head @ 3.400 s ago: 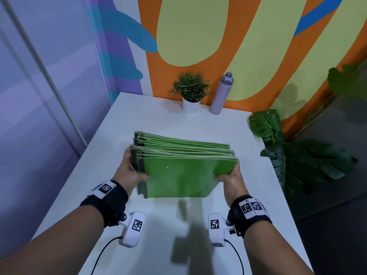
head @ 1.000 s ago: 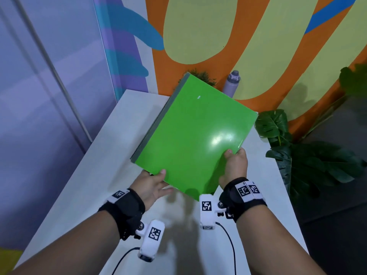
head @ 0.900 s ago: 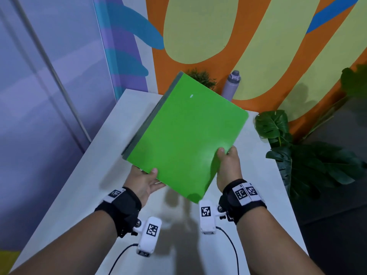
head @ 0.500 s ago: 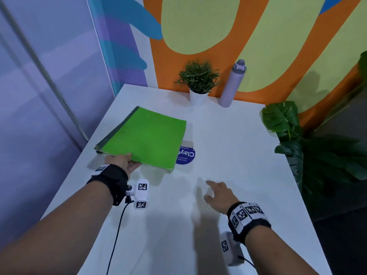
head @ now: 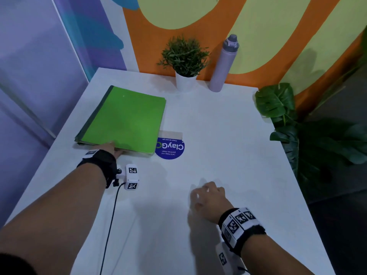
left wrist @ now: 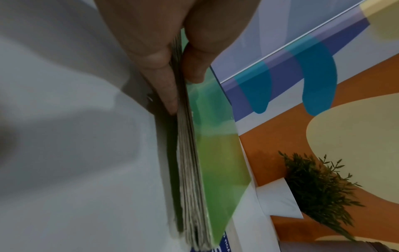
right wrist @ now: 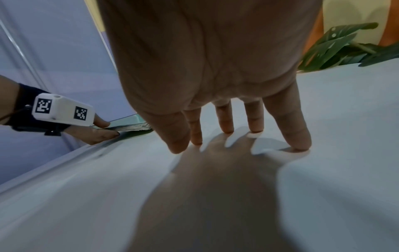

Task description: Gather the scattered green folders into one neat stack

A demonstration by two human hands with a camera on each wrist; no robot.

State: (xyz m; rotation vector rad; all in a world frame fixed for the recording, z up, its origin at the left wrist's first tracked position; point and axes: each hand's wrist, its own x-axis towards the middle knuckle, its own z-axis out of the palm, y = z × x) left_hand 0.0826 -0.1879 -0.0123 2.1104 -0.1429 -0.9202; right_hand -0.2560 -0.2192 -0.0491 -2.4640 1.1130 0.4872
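One squared stack of green folders (head: pixel 125 120) lies flat on the left part of the white table (head: pixel 228 135). My left hand (head: pixel 113 150) pinches the stack's near edge, thumb on the top cover and fingers underneath; in the left wrist view the thumb (left wrist: pixel 194 68) presses the green cover (left wrist: pixel 218 153) above the layered edges. The right wrist view shows that same left hand (right wrist: pixel 97 131) at the stack (right wrist: pixel 134 127). My right hand (head: pixel 208 197) rests open on the bare table, its straight fingertips (right wrist: pixel 299 141) touching the surface, holding nothing.
A round blue sticker (head: pixel 170 148) lies partly under the stack's near right corner. A small potted plant (head: pixel 185 62) and a lilac bottle (head: pixel 223 64) stand at the far edge by the wall. A large leafy plant (head: pixel 309 135) stands beyond the table's right edge.
The stack, held upright in both hands a second ago, now lies flat at the left. My right hand let go and moved down to the table; my left hand stays on the near edge.
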